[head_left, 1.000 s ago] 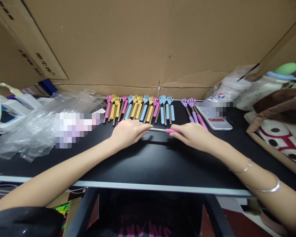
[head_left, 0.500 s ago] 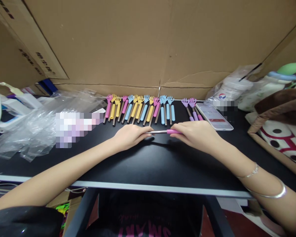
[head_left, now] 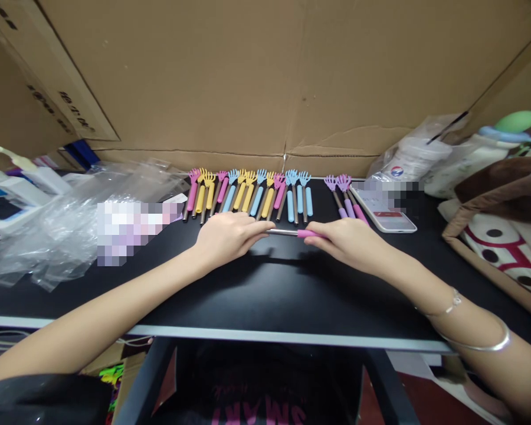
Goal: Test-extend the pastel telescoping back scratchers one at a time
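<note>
Between my hands, above the black desk, a back scratcher (head_left: 284, 232) with a metal rod and pink sleeve lies roughly level. My left hand (head_left: 228, 237) is closed on the rod's left end and covers it. My right hand (head_left: 354, 243) wraps the pink sleeve, hiding that end. Just beyond lies a row of back scratchers with claw-shaped heads, among them a yellow one (head_left: 268, 202) and a blue one (head_left: 308, 200). To their right are purple back scratchers (head_left: 344, 182) and a pink handle (head_left: 360, 214), partly behind my right hand.
A phone (head_left: 383, 209) lies at the right, near a bagged cup (head_left: 413, 159) and a brown-trimmed bag (head_left: 491, 236). Clear plastic bags (head_left: 53, 236) cover the left side. Cardboard (head_left: 248, 77) stands along the back. The desk's pale front edge (head_left: 265, 335) runs below my arms.
My left hand has risen slightly, and its back now covers the lower ends of some back scratchers in the row. My right hand keeps its hold on the pink sleeve.
</note>
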`<state>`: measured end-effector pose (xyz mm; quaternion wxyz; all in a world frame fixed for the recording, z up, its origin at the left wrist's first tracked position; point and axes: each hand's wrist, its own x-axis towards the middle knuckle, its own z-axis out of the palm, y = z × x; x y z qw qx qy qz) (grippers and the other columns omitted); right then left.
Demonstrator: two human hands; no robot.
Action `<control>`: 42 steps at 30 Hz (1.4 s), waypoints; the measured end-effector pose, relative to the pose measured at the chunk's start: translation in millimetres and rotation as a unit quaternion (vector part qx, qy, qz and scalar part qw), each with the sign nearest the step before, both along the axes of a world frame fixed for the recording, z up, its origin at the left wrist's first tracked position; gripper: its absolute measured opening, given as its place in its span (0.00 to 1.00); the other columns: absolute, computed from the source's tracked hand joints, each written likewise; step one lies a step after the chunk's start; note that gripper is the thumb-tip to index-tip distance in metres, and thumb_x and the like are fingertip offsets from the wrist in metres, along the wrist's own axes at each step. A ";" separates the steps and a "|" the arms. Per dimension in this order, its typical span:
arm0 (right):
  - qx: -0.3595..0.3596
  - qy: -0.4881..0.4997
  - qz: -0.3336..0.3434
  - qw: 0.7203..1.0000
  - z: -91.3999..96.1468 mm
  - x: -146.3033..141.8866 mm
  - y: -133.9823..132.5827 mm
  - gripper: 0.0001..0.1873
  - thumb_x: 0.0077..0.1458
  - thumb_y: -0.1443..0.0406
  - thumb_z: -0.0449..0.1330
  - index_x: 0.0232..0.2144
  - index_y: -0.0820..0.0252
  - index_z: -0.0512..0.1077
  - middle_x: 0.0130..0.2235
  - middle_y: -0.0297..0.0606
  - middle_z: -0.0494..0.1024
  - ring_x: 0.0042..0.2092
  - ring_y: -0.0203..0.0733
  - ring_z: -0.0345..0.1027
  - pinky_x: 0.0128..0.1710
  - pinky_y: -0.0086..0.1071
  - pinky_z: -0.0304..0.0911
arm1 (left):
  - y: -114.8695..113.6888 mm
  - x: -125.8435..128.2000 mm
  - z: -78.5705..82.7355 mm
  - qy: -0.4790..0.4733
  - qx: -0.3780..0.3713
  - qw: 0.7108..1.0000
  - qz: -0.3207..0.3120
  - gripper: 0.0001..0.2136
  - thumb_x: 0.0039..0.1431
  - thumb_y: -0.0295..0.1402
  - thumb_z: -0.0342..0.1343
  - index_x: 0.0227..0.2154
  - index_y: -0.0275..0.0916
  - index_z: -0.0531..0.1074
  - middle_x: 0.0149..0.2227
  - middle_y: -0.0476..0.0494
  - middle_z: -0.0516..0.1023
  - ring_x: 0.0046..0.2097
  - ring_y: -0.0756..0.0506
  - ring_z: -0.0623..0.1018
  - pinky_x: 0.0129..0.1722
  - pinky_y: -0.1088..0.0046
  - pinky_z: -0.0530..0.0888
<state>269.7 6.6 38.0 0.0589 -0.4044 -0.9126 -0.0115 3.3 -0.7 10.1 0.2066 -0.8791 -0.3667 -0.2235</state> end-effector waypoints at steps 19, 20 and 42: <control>-0.397 0.128 0.009 0.909 1.3 3.3 12.2 0.29 0.61 0.43 0.44 0.27 0.61 0.68 0.28 0.34 0.69 0.28 0.32 0.57 0.28 0.28 0.56 | -4.2 8.4 -4.5 0.052 0.026 0.998 -0.020 0.12 0.69 0.36 0.47 0.41 0.41 0.75 0.27 0.48 0.77 0.33 0.47 0.75 0.30 0.72 0.63; -0.387 0.120 0.007 0.914 1.4 3.9 12.8 0.29 0.61 0.44 0.44 0.27 0.61 0.68 0.28 0.34 0.69 0.28 0.33 0.58 0.29 0.28 0.57 | -3.4 8.7 -6.2 0.053 0.011 0.998 -0.020 0.12 0.69 0.36 0.46 0.41 0.41 0.75 0.27 0.48 0.77 0.33 0.47 0.75 0.30 0.72 0.64; 0.238 -0.028 0.019 0.971 -8.2 -4.7 1.1 0.25 0.66 0.51 0.44 0.27 0.59 0.70 0.24 0.36 0.76 0.26 0.35 0.69 0.23 0.30 0.44 | 5.1 5.6 -8.1 0.068 -0.137 0.986 0.068 0.14 0.70 0.41 0.42 0.42 0.41 0.71 0.31 0.46 0.80 0.32 0.45 0.78 0.26 0.74 0.62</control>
